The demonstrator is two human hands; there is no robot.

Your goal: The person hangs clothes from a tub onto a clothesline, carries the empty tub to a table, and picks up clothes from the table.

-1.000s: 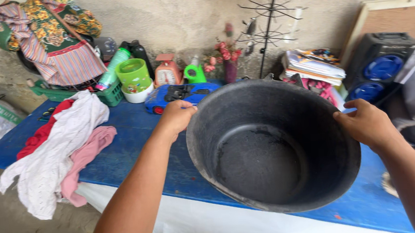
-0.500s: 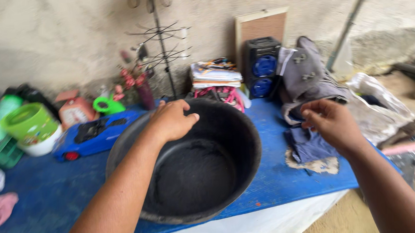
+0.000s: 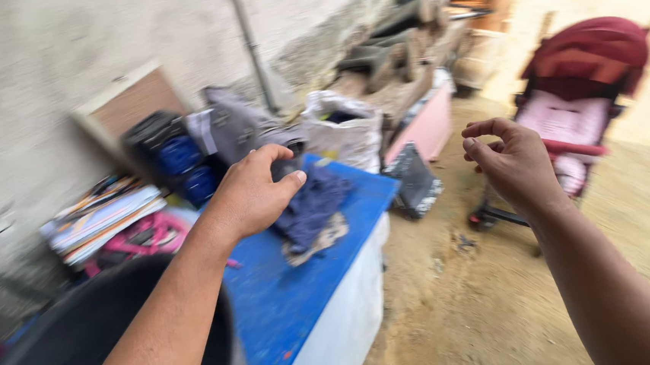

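Two hands, left (image 3: 253, 191) and right (image 3: 514, 163), hang loosely curled and empty; the dark cloth (image 3: 311, 206) mid-frame looks soft, light, best pinched at a fold.

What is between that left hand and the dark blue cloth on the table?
Nothing visible. The left hand hangs open just in front of the dark blue cloth on the blue table; whether they touch is unclear through blur.

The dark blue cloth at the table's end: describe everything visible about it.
The dark blue cloth is a soft, crumpled fabric heap lying near the far end of the blue table. A pale, worn patch shows at its lower edge. Grey garments sit just behind it. The left hand hovers open in front, partly covering it; contact cannot be told.
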